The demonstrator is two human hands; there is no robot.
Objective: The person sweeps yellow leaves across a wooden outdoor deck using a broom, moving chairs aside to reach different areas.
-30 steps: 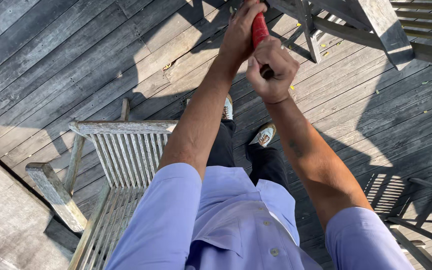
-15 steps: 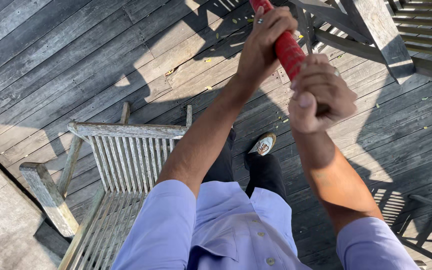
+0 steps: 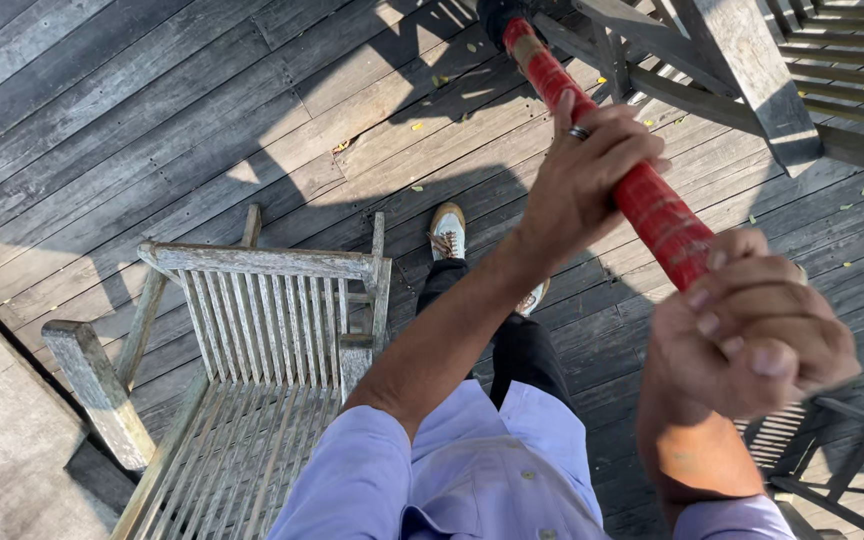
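Two hands on one red-wrapped handle, both clenched around it. Left hand sits higher up the shaft, centre-right of frame, fingers wrapped over the top, ring visible on one finger. Right hand is at lower right, closest to the camera, fist closed on the near end; the handle's butt is hidden inside that fist. A short stretch of red wrap shows between the two hands, so they are near each other but not touching.

Handle runs diagonally from lower right up to top centre of frame. Beyond the left hand the red wrap continues, then a paler band, then a dark end cut off by the top edge. Cannot tell what kind of tool it is.

Below: grey plank deck, sunlit with hard shadows. Weathered slatted wooden chair at lower left, just beside the person's leg. One pale shoe at frame centre, under the left forearm. Another wooden furniture frame at upper right. Light blue shirt along the bottom edge.
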